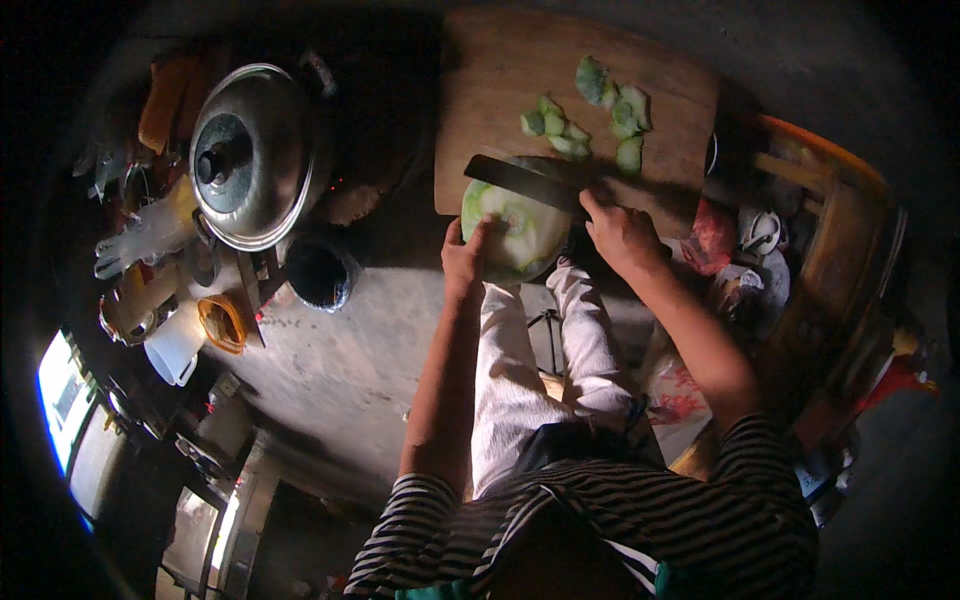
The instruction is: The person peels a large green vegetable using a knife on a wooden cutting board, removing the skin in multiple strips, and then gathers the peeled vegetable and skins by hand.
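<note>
My left hand [466,256] grips the near left side of a large round pale-green gourd or melon [517,232], its thumb lying over the partly peeled top. In my right hand [621,231] is the handle of a cleaver [517,180]. The dark, broad blade lies across the far side of the gourd; whether it cuts into the flesh I cannot tell. The gourd is at the near edge of a wooden board [495,82]. Several green peel pieces [628,112] lie on the board beyond the blade, with more peelings [555,124] to their left.
A large pot with a domed metal lid [262,165] stands to the left. Near it are a dark round container [319,274], an orange plastic basket [222,324] and a white jug [171,351]. Right of the board are a red plastic bag [709,236] and wooden furniture [810,262].
</note>
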{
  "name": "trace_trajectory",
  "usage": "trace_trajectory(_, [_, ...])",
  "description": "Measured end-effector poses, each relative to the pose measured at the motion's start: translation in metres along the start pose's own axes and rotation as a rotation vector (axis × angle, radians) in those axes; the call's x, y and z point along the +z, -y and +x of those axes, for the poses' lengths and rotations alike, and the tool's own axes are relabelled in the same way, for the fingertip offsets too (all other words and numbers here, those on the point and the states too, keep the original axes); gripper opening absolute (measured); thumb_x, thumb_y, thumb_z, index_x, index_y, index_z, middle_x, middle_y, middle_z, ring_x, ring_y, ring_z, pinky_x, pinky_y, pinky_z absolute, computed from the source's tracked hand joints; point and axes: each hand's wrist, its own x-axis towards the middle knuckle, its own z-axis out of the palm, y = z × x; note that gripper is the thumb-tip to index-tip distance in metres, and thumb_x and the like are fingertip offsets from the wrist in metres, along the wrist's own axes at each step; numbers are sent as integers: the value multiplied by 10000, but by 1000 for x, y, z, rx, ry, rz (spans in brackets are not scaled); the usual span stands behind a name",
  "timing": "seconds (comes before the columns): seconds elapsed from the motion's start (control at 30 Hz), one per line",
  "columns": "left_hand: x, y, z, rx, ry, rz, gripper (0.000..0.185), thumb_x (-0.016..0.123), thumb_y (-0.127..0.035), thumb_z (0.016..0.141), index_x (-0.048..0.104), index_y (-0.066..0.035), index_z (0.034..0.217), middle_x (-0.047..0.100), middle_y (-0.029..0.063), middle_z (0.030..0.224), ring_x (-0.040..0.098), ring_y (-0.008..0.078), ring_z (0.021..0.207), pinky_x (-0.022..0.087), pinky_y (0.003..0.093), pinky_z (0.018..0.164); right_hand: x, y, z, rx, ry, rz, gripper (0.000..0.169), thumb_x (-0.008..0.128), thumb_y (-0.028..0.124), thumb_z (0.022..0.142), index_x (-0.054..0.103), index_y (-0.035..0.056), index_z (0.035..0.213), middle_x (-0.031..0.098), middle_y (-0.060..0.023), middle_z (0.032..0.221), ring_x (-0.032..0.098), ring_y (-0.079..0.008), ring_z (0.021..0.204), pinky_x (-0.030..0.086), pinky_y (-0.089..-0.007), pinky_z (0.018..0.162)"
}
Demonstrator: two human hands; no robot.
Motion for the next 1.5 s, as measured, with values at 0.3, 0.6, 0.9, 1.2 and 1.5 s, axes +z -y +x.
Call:
trace_trajectory(0.3, [9,1,-7,28,-62,73,474,720,-295,793,556,4,1121,632,81,986,600,164,845,487,299,752,-5,1,6,-19,13,33,406,564,135,811,518,139,1215,610,-174,642,621,-356,595,501,-454,531])
trace_trajectory(0.6, [17,-1,-15,50,-63,58,464,714,-299,801,555,3,1116,617,85,1006,580,167,879,472,300,779,20,-3,57,23,11,117,315,538,150,826,560,60,1127,624,-219,821,620,-370,763,503,-455,674])
trace_trajectory(0.9, [9,21,-18,-17,-85,-59,400,689,-276,831,557,-10,1099,610,59,980,561,140,857,462,279,759,-6,2,14,122,49,191,344,590,218,820,560,81,1134,618,-209,748,617,-381,691,504,-463,606])
trace_trajectory(1.2, [5,26,-10,8,-54,-1,415,690,-284,830,552,-19,1118,611,72,995,566,151,875,466,291,777,-12,-4,3,113,82,140,341,559,150,803,569,121,1142,628,-202,752,628,-374,670,509,-466,575])
trace_trajectory(1.5, [9,30,-19,31,-77,-20,394,655,-289,853,535,-31,1125,603,70,1016,562,176,914,457,304,814,12,5,17,43,-133,201,335,497,83,822,568,97,1149,625,-224,792,618,-397,743,501,-481,642])
